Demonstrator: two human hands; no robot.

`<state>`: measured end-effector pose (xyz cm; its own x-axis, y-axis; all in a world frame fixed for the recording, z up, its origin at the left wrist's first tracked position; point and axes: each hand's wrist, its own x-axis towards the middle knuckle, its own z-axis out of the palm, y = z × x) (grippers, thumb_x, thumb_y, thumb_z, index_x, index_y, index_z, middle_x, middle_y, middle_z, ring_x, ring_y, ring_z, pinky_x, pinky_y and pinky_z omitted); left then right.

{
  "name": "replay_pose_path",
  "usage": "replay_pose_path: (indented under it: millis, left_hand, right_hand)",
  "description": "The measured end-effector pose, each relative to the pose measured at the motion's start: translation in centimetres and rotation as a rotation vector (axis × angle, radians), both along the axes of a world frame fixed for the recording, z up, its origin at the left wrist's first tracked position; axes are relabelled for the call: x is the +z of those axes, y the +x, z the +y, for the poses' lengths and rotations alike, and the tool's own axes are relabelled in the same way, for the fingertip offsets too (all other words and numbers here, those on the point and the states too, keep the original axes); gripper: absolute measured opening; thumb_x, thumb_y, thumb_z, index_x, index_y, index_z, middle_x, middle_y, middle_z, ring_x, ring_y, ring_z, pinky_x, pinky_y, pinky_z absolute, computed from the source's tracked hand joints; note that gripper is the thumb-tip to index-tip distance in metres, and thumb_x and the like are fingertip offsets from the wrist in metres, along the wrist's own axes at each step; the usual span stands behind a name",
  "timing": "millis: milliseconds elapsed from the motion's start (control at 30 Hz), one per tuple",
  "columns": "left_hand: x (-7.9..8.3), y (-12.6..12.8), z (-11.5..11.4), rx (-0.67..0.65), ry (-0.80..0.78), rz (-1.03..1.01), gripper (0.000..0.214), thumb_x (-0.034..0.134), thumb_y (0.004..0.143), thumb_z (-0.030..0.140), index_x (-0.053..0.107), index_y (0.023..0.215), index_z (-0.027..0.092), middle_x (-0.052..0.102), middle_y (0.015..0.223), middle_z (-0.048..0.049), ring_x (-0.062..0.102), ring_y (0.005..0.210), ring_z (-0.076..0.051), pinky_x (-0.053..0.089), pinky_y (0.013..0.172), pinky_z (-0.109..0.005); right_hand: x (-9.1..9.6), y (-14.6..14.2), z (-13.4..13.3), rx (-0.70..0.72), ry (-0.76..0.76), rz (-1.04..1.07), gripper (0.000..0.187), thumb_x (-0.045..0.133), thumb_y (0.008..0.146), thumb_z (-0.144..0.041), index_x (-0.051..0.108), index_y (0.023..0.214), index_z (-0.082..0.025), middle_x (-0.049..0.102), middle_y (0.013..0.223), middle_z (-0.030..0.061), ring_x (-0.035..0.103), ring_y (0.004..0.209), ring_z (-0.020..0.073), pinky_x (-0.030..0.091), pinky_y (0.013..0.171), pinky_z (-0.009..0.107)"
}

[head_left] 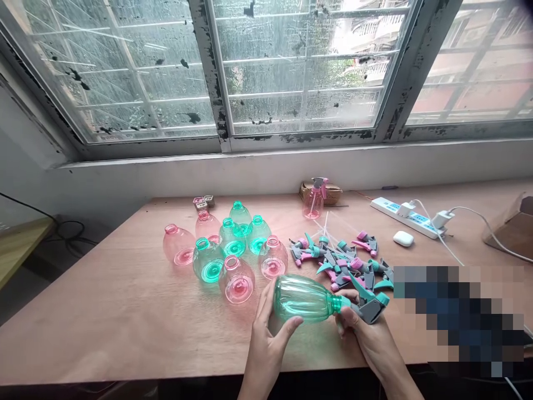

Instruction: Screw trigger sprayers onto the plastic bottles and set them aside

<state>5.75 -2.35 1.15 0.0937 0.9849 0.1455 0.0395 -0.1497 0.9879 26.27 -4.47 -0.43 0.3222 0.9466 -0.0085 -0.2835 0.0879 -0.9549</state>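
My left hand (pixel 270 333) is closed round the body of a clear green bottle (pixel 303 299), which lies on its side in the air above the table's front. At the bottle's neck, my right hand (pixel 362 322) grips a grey and teal spray head (pixel 368 305) by its collar. The spray head sits against the neck; how tightly it is screwed cannot be made out. Left of my hands stand several open-necked bottles, among them a pink bottle (pixel 236 280) and a green bottle (pixel 209 261). Just beyond my right hand lies a pile of loose spray heads (pixel 341 258).
A pink spray bottle (pixel 313 203) with its head on stands at the back before a brown box (pixel 333 194). To the right are a power strip (pixel 408 218) with chargers, a white case (pixel 403 239) and a cardboard box (pixel 514 228). Blurred blocks hide the right front.
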Motion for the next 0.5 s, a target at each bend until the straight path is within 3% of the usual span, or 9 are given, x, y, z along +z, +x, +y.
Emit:
replay_pose_path:
  millis: [133, 300, 500]
  left_hand:
    - [-0.06, -0.23, -0.37, -0.063, -0.032, -0.110, 0.075, 0.077, 0.091, 0.036, 0.043, 0.158, 0.034, 0.047, 0.165, -0.0074, 0.041, 0.154, -0.032, 0.032, 0.128, -0.051]
    - [-0.11, -0.29, -0.65, -0.093, -0.071, -0.172, 0.076, 0.073, 0.094, 0.041, 0.036, 0.159, 0.030, 0.045, 0.165, -0.0118, 0.040, 0.154, -0.033, 0.035, 0.126, -0.050]
    - [-0.26, -0.31, -0.12, -0.008, -0.016, -0.067, 0.065, 0.076, 0.091, 0.044, 0.052, 0.149, 0.027, 0.050, 0.159, -0.0104, 0.039, 0.154, -0.033, 0.034, 0.127, -0.046]
  right_hand:
    - [-0.39, 0.11, -0.08, 0.006, -0.026, -0.057, 0.039, 0.092, 0.074, -0.049, 0.075, 0.095, -0.020, 0.063, 0.060, -0.0020, 0.055, 0.051, 0.0155, 0.047, 0.051, 0.028]
    - [-0.71, 0.15, -0.56, 0.051, -0.058, -0.134, 0.037, 0.090, 0.075, -0.050, 0.077, 0.092, -0.020, 0.068, 0.065, -0.0004, 0.058, 0.054, 0.0167, 0.048, 0.057, 0.031]
    - [-0.21, 0.02, -0.92, 0.059, -0.079, -0.150, 0.038, 0.090, 0.074, -0.052, 0.078, 0.092, -0.021, 0.065, 0.058, -0.0017, 0.058, 0.051, 0.0174, 0.050, 0.058, 0.032]
